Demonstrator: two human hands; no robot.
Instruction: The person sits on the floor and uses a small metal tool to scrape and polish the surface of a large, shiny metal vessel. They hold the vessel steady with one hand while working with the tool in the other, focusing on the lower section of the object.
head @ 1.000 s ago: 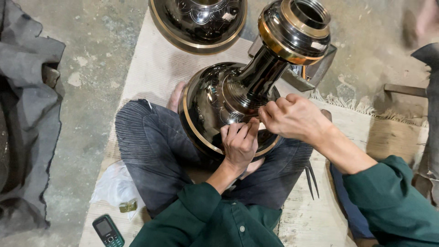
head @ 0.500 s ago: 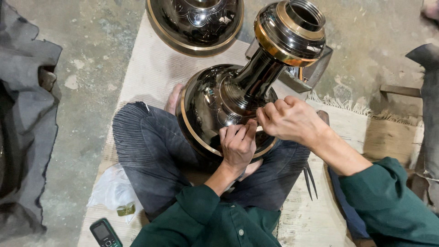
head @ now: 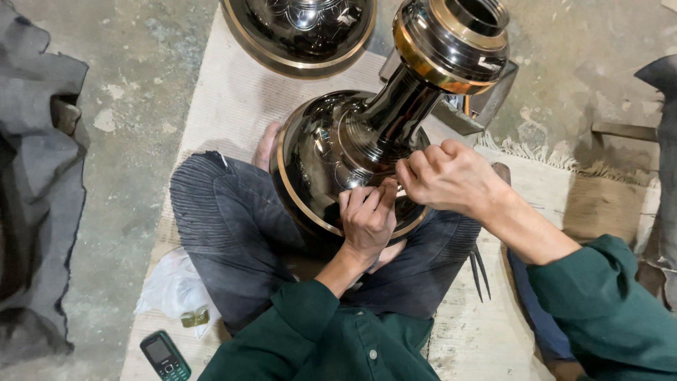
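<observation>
From the head camera, a dark polished metal vase [head: 352,152] with brass rims lies across the seated person's lap. Both hands meet on its rounded body: the left hand [head: 367,219] is curled, fingertips pressing the metal; the right hand [head: 451,176] is closed in a pinch beside it, on what cannot be told.

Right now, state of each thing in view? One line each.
Metal vase: tilted on the lap, neck pointing away.
Left hand: closed, fingertips pressed on the vase body.
Right hand: curled, on the vase beside the left hand.
Second metal piece: resting on the mat.
Phone: lying face up, screen dark.
</observation>
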